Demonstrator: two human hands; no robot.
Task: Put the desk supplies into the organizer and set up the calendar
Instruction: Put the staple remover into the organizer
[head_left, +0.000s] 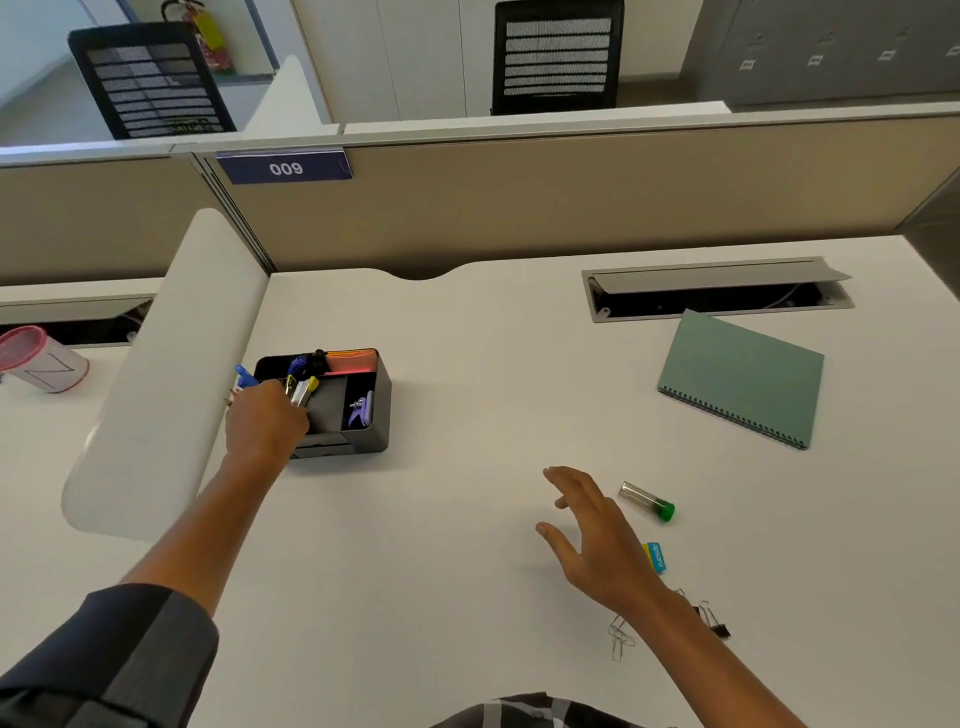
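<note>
A dark grey organizer (382, 410) stands at the desk's left, holding pens, a blue item and a purple clip-like piece (361, 410). My left hand (265, 423) reaches into its front left part, fingers closed around pens or markers (301, 389). My right hand (592, 540) hovers open over the desk, fingers spread. Just right of it lie a clear tube with a green cap (649, 501), a yellow-and-blue eraser (655, 557), paper clips (621, 636) and black binder clips (711, 621). A green spiral-bound calendar (743, 376) lies flat at the back right.
A white divider panel (171, 374) borders the desk on the left. A cable tray with an open lid (717, 291) sits at the back right. A pink-rimmed cup (41, 358) lies on the neighbouring desk. A beige partition (571, 197) stands behind.
</note>
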